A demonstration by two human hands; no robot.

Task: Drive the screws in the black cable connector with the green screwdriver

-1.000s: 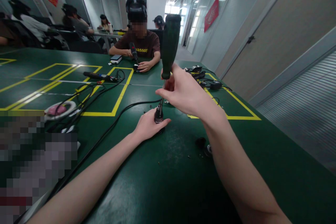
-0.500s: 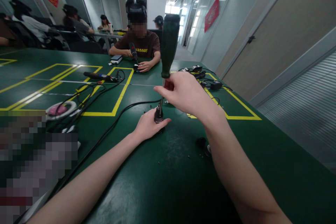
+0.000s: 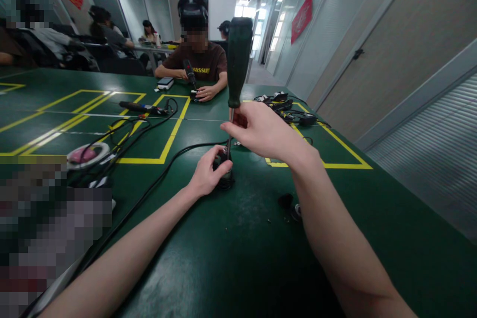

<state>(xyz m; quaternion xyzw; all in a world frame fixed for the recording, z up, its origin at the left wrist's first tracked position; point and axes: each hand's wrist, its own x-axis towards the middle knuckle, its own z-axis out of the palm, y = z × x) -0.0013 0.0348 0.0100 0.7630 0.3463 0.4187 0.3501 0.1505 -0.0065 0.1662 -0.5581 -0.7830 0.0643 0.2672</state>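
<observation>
My right hand (image 3: 263, 129) pinches the metal shaft of a screwdriver (image 3: 239, 59) with a large dark green handle. The screwdriver stands nearly upright, handle up, and its shaft runs down to a small black cylindrical device with a metallic part (image 3: 225, 173). Around that device my left hand (image 3: 208, 171) is closed, thumb on the near side and fingers at its top, holding it against the green table (image 3: 246, 258). The screwdriver's tip is too small to make out. My left hand hides much of the device.
A black cable (image 3: 164, 174) runs left from near the device. Small dark parts (image 3: 286, 202) lie beside my right forearm. Black cables and adapters (image 3: 283, 107) sit at the back right, a pen-like tool (image 3: 137, 108) at the left. Opposite, a person (image 3: 199, 59) works with a power screwdriver.
My left thumb and fingers have shifted their grip, moving up and round the device. My right hand and the screwdriver have moved only slightly.
</observation>
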